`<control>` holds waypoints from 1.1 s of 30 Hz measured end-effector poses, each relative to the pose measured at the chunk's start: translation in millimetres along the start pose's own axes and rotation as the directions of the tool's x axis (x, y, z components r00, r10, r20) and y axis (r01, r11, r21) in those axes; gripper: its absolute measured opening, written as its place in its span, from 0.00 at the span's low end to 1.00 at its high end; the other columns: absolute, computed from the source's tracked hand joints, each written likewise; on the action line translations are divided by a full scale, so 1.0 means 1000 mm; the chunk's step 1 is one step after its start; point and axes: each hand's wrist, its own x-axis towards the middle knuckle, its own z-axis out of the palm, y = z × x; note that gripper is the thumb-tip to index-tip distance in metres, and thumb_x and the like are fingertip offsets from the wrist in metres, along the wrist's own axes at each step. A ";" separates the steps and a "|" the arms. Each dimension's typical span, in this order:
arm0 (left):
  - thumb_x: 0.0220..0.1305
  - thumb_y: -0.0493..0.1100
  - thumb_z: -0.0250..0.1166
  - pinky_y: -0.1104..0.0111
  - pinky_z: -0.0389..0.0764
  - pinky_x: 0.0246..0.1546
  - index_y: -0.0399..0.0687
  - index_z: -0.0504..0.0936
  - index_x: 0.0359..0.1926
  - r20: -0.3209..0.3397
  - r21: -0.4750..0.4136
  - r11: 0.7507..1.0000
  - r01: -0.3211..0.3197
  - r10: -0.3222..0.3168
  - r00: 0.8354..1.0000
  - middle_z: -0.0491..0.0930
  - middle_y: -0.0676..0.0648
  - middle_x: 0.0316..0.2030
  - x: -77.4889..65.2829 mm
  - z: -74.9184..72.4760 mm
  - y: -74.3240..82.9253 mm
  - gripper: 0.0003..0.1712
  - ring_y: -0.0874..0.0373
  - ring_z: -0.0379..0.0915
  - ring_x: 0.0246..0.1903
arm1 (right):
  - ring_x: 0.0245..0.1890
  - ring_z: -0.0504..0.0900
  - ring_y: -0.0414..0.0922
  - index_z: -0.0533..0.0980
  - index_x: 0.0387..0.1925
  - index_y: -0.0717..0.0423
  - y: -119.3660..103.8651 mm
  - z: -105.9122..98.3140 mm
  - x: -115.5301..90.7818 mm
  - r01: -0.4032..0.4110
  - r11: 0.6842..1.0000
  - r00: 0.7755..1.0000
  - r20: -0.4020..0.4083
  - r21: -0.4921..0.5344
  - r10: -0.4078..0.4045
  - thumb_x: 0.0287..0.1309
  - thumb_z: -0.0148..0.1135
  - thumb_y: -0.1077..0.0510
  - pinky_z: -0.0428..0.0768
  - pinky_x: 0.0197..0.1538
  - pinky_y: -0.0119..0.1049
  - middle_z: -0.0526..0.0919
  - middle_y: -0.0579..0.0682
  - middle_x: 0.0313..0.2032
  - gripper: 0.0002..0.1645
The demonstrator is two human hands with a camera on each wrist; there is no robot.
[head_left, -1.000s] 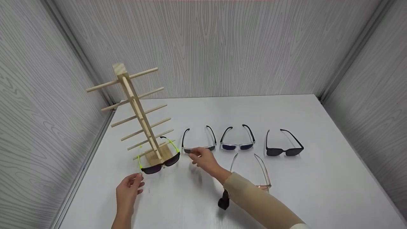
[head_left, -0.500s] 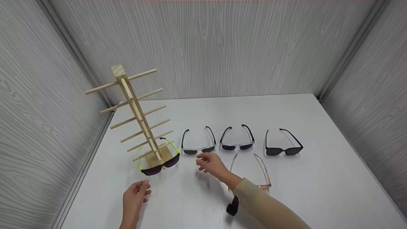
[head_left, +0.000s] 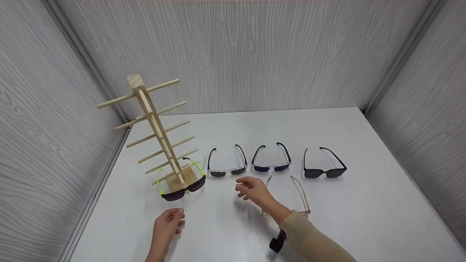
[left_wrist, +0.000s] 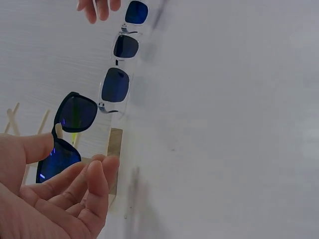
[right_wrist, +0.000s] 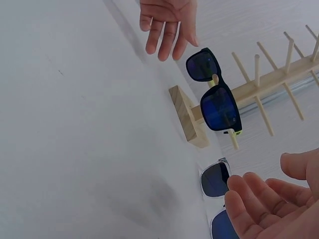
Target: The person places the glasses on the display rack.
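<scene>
Sunglasses with black front and neon-yellow temples hang on the lowest pegs of a wooden display stand at the left. My left hand hovers just in front of them, fingers loosely bent and holding nothing. To the right, my right hand is over the table with relaxed fingers, nothing in it. Beyond it lie clear-framed sunglasses with grey lenses. Beside those sit clear-framed sunglasses with dark blue lenses. In the right wrist view my right hand overlaps the clear-framed pairs; its fingers are slightly curved.
Black sunglasses lie farther right with temples pointing back. Pale pinkish clear glasses lie partly behind my right forearm. A black device hangs at the right wrist. The white table is bordered by grey wood-grain panels.
My right hand has drawn back toward the right and nearer to me, away from the grey-lensed sunglasses. My left hand has moved right and slightly nearer. The stand and glasses stay where they were.
</scene>
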 end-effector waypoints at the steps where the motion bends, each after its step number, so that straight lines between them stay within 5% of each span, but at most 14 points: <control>1: 0.66 0.52 0.57 0.67 0.80 0.30 0.36 0.72 0.53 0.011 0.002 1.000 -0.003 0.003 1.000 0.80 0.41 0.41 -0.001 0.001 0.001 0.25 0.55 0.77 0.35 | 0.36 0.82 0.59 0.72 0.49 0.71 -0.004 -0.002 -0.003 0.007 1.000 1.000 -0.003 -0.002 -0.007 0.62 0.54 0.65 0.81 0.38 0.48 0.81 0.63 0.37 0.16; 21: 0.66 0.51 0.57 0.65 0.80 0.31 0.38 0.75 0.52 0.128 0.003 0.994 -0.106 0.105 0.986 0.81 0.42 0.40 -0.009 0.029 0.015 0.22 0.55 0.78 0.35 | 0.38 0.81 0.59 0.71 0.52 0.72 0.002 -0.039 -0.029 0.027 0.999 0.993 -0.112 0.031 -0.023 0.63 0.54 0.64 0.80 0.39 0.51 0.80 0.67 0.39 0.18; 28: 0.65 0.54 0.57 0.64 0.79 0.35 0.37 0.74 0.54 0.235 0.015 0.984 -0.175 0.167 0.957 0.80 0.42 0.43 -0.013 0.039 0.020 0.26 0.55 0.77 0.38 | 0.34 0.83 0.52 0.73 0.51 0.69 0.030 -0.058 -0.032 0.041 0.999 0.974 -0.222 0.007 -0.038 0.62 0.58 0.59 0.82 0.36 0.41 0.82 0.60 0.37 0.20; 33: 0.66 0.55 0.56 0.63 0.79 0.37 0.37 0.74 0.54 0.263 -0.001 0.978 -0.206 0.199 0.944 0.79 0.41 0.44 -0.014 0.045 0.024 0.27 0.54 0.77 0.40 | 0.34 0.83 0.50 0.74 0.51 0.65 0.029 -0.071 -0.044 0.031 1.000 0.959 -0.282 0.002 -0.029 0.62 0.59 0.57 0.81 0.37 0.39 0.83 0.57 0.37 0.20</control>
